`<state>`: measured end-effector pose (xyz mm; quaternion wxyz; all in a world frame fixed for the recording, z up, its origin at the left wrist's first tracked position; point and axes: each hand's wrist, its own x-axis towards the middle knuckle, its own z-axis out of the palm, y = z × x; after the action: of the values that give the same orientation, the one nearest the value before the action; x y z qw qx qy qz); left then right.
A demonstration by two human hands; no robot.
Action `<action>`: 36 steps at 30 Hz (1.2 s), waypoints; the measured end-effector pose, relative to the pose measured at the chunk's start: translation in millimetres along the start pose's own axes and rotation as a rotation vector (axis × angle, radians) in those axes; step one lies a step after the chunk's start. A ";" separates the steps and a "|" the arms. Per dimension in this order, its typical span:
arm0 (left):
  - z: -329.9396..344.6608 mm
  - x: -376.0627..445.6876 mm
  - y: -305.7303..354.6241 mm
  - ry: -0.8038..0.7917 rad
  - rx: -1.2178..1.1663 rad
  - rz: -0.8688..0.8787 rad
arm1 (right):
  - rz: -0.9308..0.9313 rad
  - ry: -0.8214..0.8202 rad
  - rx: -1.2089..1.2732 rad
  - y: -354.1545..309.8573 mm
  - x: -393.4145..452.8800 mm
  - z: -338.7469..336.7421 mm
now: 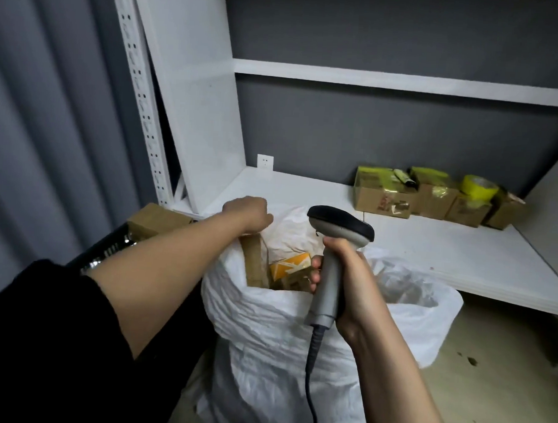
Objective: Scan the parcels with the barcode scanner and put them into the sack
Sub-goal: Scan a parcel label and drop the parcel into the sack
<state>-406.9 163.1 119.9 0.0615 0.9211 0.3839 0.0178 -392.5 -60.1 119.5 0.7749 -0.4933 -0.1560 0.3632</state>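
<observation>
Standing at lower centre of the frame: white woven sack [284, 334], mouth open, part-filled.

Contents visible through the mouth: one brown cardboard parcel [252, 261] on end at the left inside edge; one orange-and-white box [290, 266] just right of it; more cardboard below, count not readable. Judged as already bagged; whether scanned cannot be told.

Left hand [248, 214], centre frame: fingers curled over the far rim of the sack, apparently gripping the fabric; fingertips hidden behind the hand, so the hold is judged, not seen.

Right hand [342, 279], just right of centre: clamped round the handle of the grey barcode scanner [334, 246], black head up and pointing away, cable hanging down toward the bottom edge. No parcel under the head.

Outstanding stock: row of taped cardboard boxes [433, 200] at right of frame on the white shelf [304, 193], well apart from the sack, a roll of yellow tape [477, 186] on top. One further carton [156, 219] at left centre, over a dark crate [107, 251].

Status: part done; several parcels apparently left to scan and bag.
</observation>
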 end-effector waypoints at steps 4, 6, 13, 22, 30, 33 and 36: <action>-28.3 -34.8 -78.3 0.215 -0.152 -0.035 | 0.027 -0.086 -0.070 15.9 -5.2 27.0; -31.4 -56.2 -123.1 0.255 -0.175 -0.080 | 0.046 -0.129 -0.138 27.6 -5.8 43.9; 19.4 -127.1 -279.4 0.013 -0.126 -0.334 | 0.113 -0.235 -0.286 95.9 0.5 131.6; 150.5 -129.7 -369.4 -0.484 -0.068 -0.377 | 0.265 -0.258 -0.376 216.8 37.8 197.2; 243.5 -66.5 -374.4 -0.573 0.591 0.256 | 0.331 -0.255 -0.435 287.5 69.1 203.2; 273.9 -43.0 -373.5 -0.723 0.746 0.496 | 0.336 -0.248 -0.441 297.9 76.3 197.4; 259.3 -50.2 -353.8 -0.757 0.763 0.498 | 0.315 -0.230 -0.456 302.9 82.0 189.1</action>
<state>-671.0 348.5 -181.5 -0.1474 0.8827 0.0869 -0.4377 -573.5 197.4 -68.0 0.5554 -0.6284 -0.2416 0.4881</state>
